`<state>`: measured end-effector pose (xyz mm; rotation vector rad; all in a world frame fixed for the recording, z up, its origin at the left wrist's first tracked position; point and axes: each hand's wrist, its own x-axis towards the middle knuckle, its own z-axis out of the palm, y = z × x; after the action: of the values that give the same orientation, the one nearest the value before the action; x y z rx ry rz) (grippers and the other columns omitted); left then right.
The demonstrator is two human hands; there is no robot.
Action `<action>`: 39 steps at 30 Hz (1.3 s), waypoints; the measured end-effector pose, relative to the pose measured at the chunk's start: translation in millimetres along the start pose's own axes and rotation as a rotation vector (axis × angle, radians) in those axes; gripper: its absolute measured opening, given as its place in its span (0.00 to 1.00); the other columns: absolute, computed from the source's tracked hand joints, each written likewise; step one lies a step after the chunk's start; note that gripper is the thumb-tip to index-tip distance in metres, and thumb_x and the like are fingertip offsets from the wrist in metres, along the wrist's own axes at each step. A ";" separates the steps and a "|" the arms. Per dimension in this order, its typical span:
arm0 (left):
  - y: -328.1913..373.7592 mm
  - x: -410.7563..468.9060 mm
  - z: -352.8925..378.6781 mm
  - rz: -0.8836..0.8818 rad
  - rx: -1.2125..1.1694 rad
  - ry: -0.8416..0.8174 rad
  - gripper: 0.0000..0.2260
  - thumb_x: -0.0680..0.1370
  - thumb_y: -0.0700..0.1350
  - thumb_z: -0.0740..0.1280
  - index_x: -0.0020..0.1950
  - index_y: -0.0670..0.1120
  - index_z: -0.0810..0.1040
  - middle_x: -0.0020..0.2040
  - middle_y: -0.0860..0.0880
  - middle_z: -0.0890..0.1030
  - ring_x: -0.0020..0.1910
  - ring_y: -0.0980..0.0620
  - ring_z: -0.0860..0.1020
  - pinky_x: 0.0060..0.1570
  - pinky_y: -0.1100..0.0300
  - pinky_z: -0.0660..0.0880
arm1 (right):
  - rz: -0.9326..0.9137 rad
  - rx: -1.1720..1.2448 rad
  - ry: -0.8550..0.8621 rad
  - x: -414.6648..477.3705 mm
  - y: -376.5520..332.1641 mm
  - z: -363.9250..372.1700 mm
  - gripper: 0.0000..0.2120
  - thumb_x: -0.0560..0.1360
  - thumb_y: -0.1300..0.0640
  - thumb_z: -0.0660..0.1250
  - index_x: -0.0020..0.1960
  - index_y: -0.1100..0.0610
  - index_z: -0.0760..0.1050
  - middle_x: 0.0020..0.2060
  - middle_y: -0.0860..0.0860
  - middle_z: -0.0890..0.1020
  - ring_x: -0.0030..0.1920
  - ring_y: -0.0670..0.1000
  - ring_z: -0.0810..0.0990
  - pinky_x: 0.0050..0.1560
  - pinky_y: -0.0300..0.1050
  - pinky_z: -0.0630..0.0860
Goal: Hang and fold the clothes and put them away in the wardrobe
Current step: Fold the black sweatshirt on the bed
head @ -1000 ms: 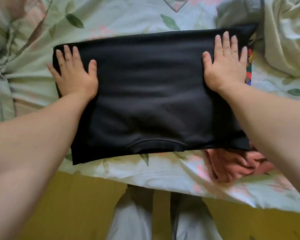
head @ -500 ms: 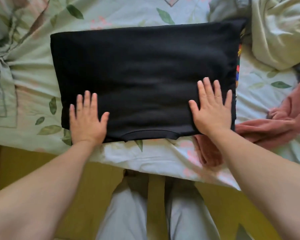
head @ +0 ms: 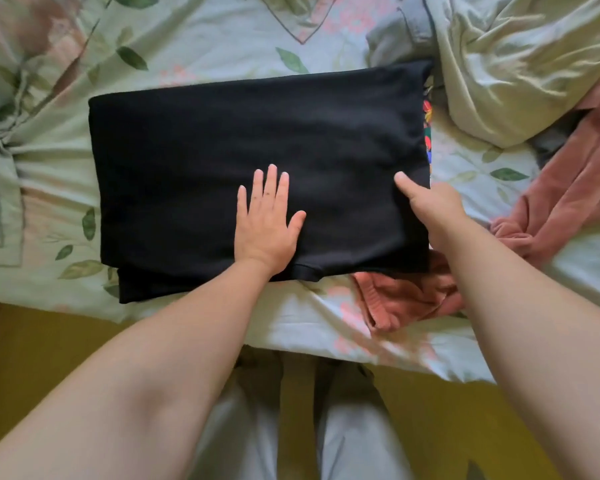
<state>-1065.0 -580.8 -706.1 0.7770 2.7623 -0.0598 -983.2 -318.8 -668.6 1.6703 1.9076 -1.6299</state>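
**One fold down, plenty left**

On the bed (head: 222,39), my black garment (head: 222,133) lies folded into a wide rectangle and probably needs another fold. The pink garment (head: 568,188) beside it lies crumpled. No wardrobe is in sight. My left hand (head: 265,223) presses flat on the black cloth. My right hand (head: 433,209) has its thumb on the right edge and its fingers hidden, so I cannot tell whether it grips. No writing is readable.

A bed (head: 222,39) in a pale green sheet printed with leaves and pink blossoms carries a folded black garment (head: 257,140) at its middle. Rust-pink cloth (head: 568,188) lies crumpled to the right, touching the black garment's near corner. A bunched pale green cover (head: 516,64) and a grey-blue piece (head: 399,32) lie at the far right.
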 end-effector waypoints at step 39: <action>-157.2 35.4 -91.5 -0.760 -1.271 -0.176 0.16 0.79 0.52 0.72 0.63 0.47 0.77 0.59 0.48 0.83 0.55 0.46 0.82 0.51 0.52 0.80 | -0.534 -0.852 -0.560 -216.5 -14.2 239.1 0.40 0.80 0.49 0.61 0.83 0.53 0.41 0.58 0.55 0.78 0.54 0.58 0.79 0.51 0.57 0.79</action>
<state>-1197.9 -687.1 -632.7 -0.5576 2.0845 1.2273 -1035.3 -632.3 -611.3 0.3595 2.3015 -0.9541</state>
